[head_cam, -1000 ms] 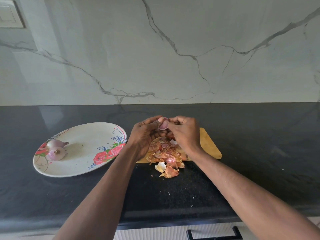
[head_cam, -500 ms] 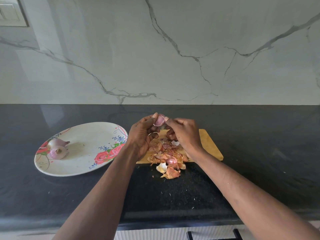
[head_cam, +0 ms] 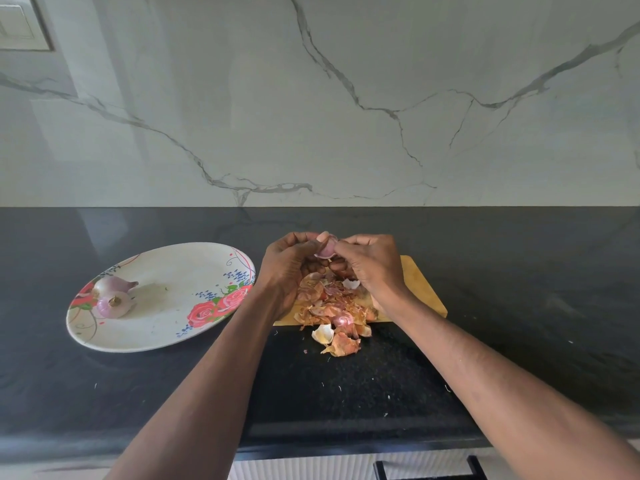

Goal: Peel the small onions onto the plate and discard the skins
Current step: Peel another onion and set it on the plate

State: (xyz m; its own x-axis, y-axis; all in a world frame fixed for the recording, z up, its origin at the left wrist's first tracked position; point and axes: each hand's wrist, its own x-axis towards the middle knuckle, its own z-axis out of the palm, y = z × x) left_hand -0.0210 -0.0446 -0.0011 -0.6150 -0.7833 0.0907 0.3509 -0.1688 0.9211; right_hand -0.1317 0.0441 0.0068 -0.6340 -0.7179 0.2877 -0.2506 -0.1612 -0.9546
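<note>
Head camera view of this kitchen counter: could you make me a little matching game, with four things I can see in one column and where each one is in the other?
Things:
1. Two peeled pinkish small onions
2. Small purple onion being peeled
3. Pile of orange-brown onion skins
4. Wooden cutting board

Places:
A. Held between the left hand and right hand
B. Lying flat on the black counter, under the skins
C. On the left side of the white floral plate
D. Heaped on the board, spilling over its near edge

Pairs: 1-C, 2-A, 3-D, 4-B
</note>
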